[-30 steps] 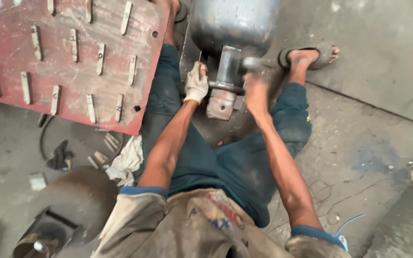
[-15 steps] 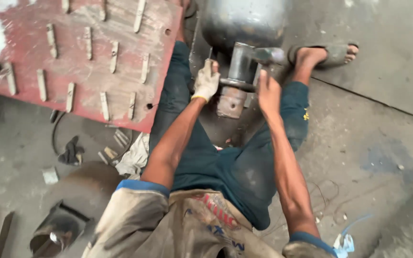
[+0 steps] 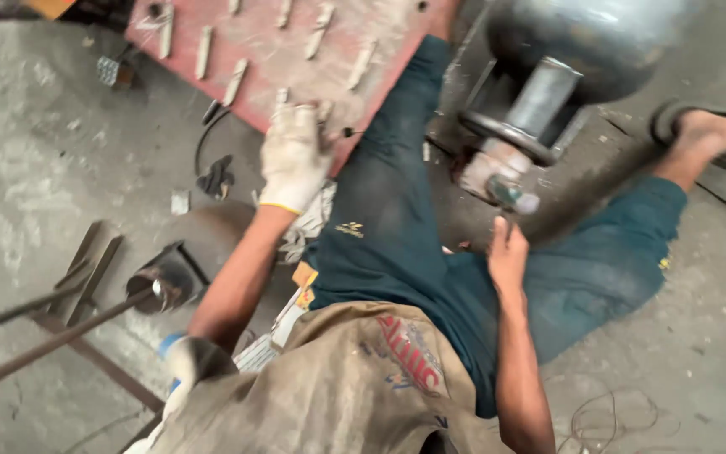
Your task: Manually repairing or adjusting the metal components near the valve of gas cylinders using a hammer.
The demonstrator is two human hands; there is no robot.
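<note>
We are sitting on the concrete floor with our legs spread, looking down past our brown shirt and dark teal trousers. Our left hand, in a dirty white glove, reaches out to the lower edge of the red metal plate that lies on the floor by our left thigh; the hand rests on that edge with fingers curled loosely, and we cannot tell whether it grips anything there (the picture is blurred). The plate carries rows of short pale metal strips standing on its face.

Our right hand is bare, fingers together and stretched upward, empty, just below the valve end of the grey metal cylinder; it is close to the valve but apart from it. The cylinder lies between our legs, its neck and round collar pointing toward us, the reddish valve block at the tip.

Our right foot in a sandal rests on the floor just beside the cylinder. A crumpled white rag lies by our left thigh, under the gloved wrist. To the left stand a short dark pipe piece and thin steel rods.
</note>
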